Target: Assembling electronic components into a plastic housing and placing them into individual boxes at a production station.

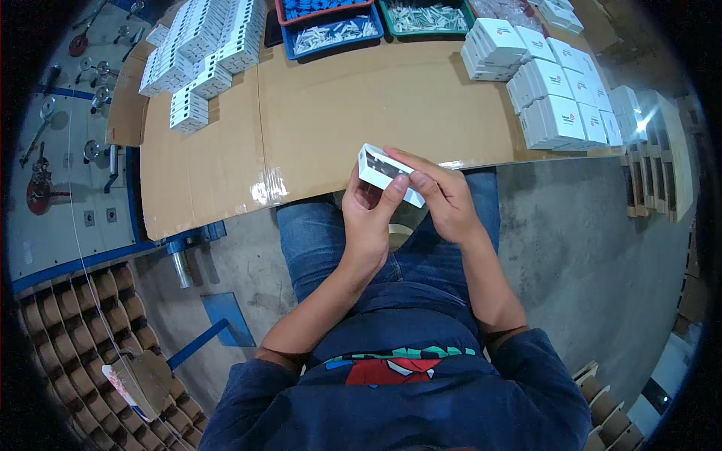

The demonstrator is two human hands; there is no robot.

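Observation:
Just past the table's near edge, above my lap, both hands hold a small white plastic housing (374,168) with dark openings along its upturned side. My left hand (366,225) grips it from the left and below, the thumb pressed against the near side. My right hand (451,204) is closed round its right end, with the thumb near the openings and the forefinger along the far side. My fingers hide part of the housing.
A cardboard-covered table (331,113) lies ahead. White housings (214,45) are stacked far left; more white housings (568,113) stand far right. At the back are a blue tray (335,36) and a green tray (427,21) of small pale parts, and a red tray (289,21) of blue pieces.

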